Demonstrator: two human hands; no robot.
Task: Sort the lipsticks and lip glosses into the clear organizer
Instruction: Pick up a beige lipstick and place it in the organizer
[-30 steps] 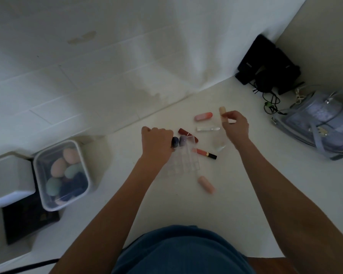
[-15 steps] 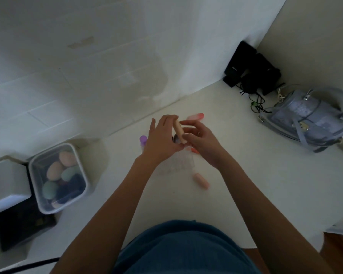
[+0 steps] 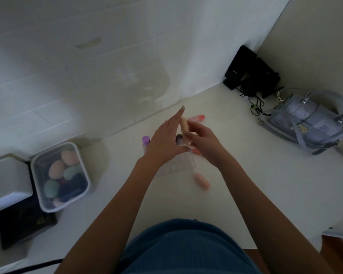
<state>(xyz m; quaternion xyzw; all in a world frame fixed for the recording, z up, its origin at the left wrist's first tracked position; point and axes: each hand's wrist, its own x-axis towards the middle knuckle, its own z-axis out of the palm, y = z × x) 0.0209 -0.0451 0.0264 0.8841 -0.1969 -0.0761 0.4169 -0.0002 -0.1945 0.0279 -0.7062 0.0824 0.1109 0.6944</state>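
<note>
Nearest the person, a peach tube (image 3: pixel 202 181) lies on the white table (image 3: pixel 265 184) just right of the clear organizer (image 3: pixel 178 164), as before. Above the organizer, the right hand (image 3: pixel 203 143) pinches a beige lipstick (image 3: pixel 184 126), now raised more upright than half a second ago. The left hand (image 3: pixel 164 141) has straightened its fingers beside the lipstick, holding nothing. A purple-capped tube (image 3: pixel 146 139) stands at the organizer's left edge. Beyond it lies a coral tube (image 3: pixel 197 117).
</note>
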